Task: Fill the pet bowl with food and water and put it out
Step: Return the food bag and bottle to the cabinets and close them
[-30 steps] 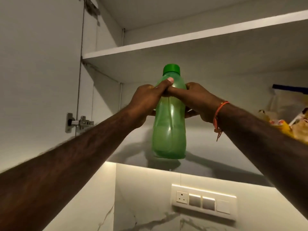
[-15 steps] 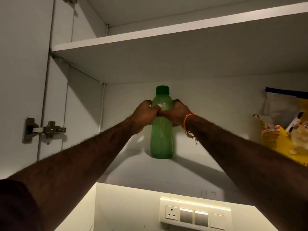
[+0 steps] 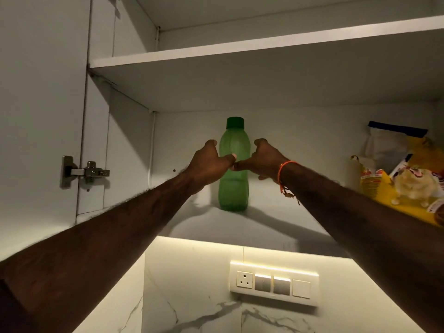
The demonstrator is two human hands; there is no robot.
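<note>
Reaching up into an open white wall cupboard, a person stretches both bare arms toward the far end of the lower shelf (image 3: 276, 227). An upper shelf (image 3: 240, 52) crosses above it, and the open door (image 3: 40, 116) hangs at the left on a metal hinge (image 3: 84, 171). Under the cupboard a lit strip glows on a marble-patterned wall with a white switch panel (image 3: 274, 283).

A green bottle (image 3: 233, 186) with a dark green cap stands upright far back on the lower shelf; what it holds cannot be told. The left hand (image 3: 210, 161) and the right hand (image 3: 263, 157) flank it with fingers loosely curled, thumbs meeting across its front; whether the fingers touch its sides is unclear. An orange thread (image 3: 283, 174) circles the right wrist. At the far right, a yellow pet food bag (image 3: 403, 188) lies near a pale bag (image 3: 386, 145).
</note>
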